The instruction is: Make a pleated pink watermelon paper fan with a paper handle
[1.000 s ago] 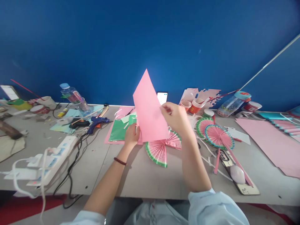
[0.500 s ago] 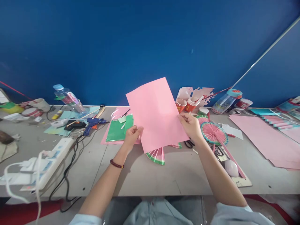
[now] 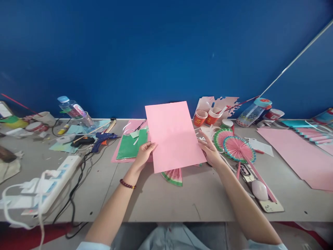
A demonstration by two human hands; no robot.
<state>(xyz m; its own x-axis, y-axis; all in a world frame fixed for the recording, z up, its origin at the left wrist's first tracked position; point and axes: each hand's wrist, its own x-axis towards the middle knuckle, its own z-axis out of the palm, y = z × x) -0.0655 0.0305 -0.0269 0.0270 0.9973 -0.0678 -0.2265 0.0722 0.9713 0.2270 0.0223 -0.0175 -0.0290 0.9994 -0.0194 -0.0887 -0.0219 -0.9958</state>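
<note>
A pink sheet of paper (image 3: 173, 135) is held up, slightly tilted, above the middle of the table. My left hand (image 3: 145, 151) pinches its lower left edge between thumb and fingers. At the right edge, my right hand (image 3: 210, 151) has its fingers stretched out and apart, beside the paper; whether it touches is hard to tell. Below the sheet a folded watermelon-pattern paper fan (image 3: 173, 177) peeks out, the rest covered. Left of the paper lies a green packet (image 3: 127, 147) on pink paper. To the right rests a round pleated pink fan (image 3: 238, 149).
A blue glue gun (image 3: 102, 139), a power strip (image 3: 61, 184) and a plastic bottle (image 3: 75, 109) stand on the left. Red paper cups (image 3: 200, 118) are at the back. On the right are a white mouse (image 3: 259, 190) and large pink sheets (image 3: 293, 156).
The pink sheet has come down and straightened from its tilt. My right hand has loosened its pinch on the right edge and spread its fingers; the left hand keeps its hold.
</note>
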